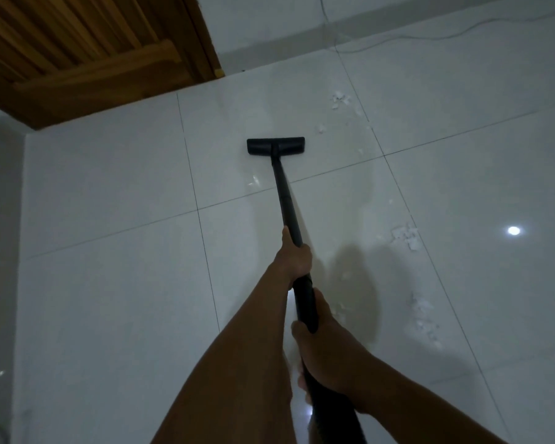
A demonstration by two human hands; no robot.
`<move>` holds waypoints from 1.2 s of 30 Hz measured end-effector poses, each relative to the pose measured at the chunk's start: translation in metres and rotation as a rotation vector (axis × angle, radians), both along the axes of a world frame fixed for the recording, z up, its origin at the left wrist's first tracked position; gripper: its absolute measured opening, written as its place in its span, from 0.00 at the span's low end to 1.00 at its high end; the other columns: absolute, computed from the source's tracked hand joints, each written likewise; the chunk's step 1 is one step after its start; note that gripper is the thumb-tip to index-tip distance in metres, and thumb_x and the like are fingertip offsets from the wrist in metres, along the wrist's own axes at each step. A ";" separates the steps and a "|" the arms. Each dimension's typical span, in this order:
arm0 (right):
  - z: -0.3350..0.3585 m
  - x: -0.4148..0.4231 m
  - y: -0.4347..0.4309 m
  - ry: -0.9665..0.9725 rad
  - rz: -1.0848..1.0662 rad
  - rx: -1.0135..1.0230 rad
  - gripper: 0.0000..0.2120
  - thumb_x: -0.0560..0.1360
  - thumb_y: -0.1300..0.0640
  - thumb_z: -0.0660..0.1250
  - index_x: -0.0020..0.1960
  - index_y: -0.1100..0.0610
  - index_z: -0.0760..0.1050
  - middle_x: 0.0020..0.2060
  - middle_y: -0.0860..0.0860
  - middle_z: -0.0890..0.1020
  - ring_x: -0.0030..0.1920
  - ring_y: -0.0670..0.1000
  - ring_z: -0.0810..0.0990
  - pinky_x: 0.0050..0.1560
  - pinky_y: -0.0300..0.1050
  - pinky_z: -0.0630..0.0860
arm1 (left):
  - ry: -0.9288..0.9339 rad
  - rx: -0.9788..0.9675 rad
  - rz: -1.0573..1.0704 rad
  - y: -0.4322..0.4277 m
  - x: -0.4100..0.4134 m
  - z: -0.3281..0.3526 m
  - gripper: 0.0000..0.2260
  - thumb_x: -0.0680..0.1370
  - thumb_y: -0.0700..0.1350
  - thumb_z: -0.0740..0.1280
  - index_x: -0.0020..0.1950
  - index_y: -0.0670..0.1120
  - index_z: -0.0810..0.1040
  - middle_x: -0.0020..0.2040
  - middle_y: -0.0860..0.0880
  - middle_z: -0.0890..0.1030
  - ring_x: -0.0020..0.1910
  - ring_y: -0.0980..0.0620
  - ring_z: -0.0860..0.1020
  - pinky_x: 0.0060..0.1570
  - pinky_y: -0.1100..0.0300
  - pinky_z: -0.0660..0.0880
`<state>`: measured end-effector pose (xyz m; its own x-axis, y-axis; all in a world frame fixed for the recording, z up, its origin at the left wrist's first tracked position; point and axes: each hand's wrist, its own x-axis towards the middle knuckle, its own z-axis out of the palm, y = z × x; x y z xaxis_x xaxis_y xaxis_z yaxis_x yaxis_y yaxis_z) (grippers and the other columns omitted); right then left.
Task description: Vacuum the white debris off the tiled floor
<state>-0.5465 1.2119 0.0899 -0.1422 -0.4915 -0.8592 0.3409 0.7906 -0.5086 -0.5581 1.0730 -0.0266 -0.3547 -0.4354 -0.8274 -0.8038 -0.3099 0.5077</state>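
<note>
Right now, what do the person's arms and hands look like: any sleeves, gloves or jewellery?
Bare throughout. The left hand and right hand show no gloves, rings or watch, and no sleeve shows anywhere up to the picture's edge. Dim light could hide small marks.

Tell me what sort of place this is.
Probably a room in a home: large glossy white floor tiles, a brown slatted wooden door at far left, a plain pale wall, and a black vacuum wand gripped by the left hand and right hand.
</note>
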 end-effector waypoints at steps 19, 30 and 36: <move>0.006 0.119 0.143 0.176 0.214 0.039 0.32 0.85 0.52 0.56 0.82 0.43 0.41 0.40 0.51 0.77 0.29 0.46 0.77 0.30 0.38 0.74 | -0.002 0.053 0.011 0.142 0.123 0.019 0.31 0.84 0.46 0.55 0.80 0.56 0.37 0.65 0.43 0.71 0.41 0.51 0.72 0.48 0.53 0.73; -0.011 0.208 0.237 0.091 0.155 0.055 0.33 0.85 0.53 0.56 0.81 0.37 0.39 0.45 0.57 0.79 0.30 0.51 0.80 0.33 0.45 0.79 | 0.004 0.071 0.059 0.236 0.210 0.007 0.32 0.84 0.45 0.55 0.79 0.57 0.36 0.63 0.45 0.70 0.43 0.47 0.75 0.55 0.47 0.78; -0.006 0.241 0.276 0.027 0.095 0.083 0.32 0.85 0.53 0.56 0.79 0.34 0.41 0.45 0.60 0.79 0.24 0.50 0.79 0.24 0.41 0.76 | -0.013 0.079 0.060 0.275 0.242 0.012 0.31 0.84 0.46 0.54 0.79 0.57 0.36 0.70 0.43 0.68 0.43 0.48 0.74 0.51 0.50 0.77</move>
<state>-0.3051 1.4883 0.0842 -0.1217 -0.4315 -0.8939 0.2494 0.8584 -0.4483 -0.3165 1.3483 -0.0141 -0.3192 -0.3887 -0.8643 -0.7887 -0.3967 0.4697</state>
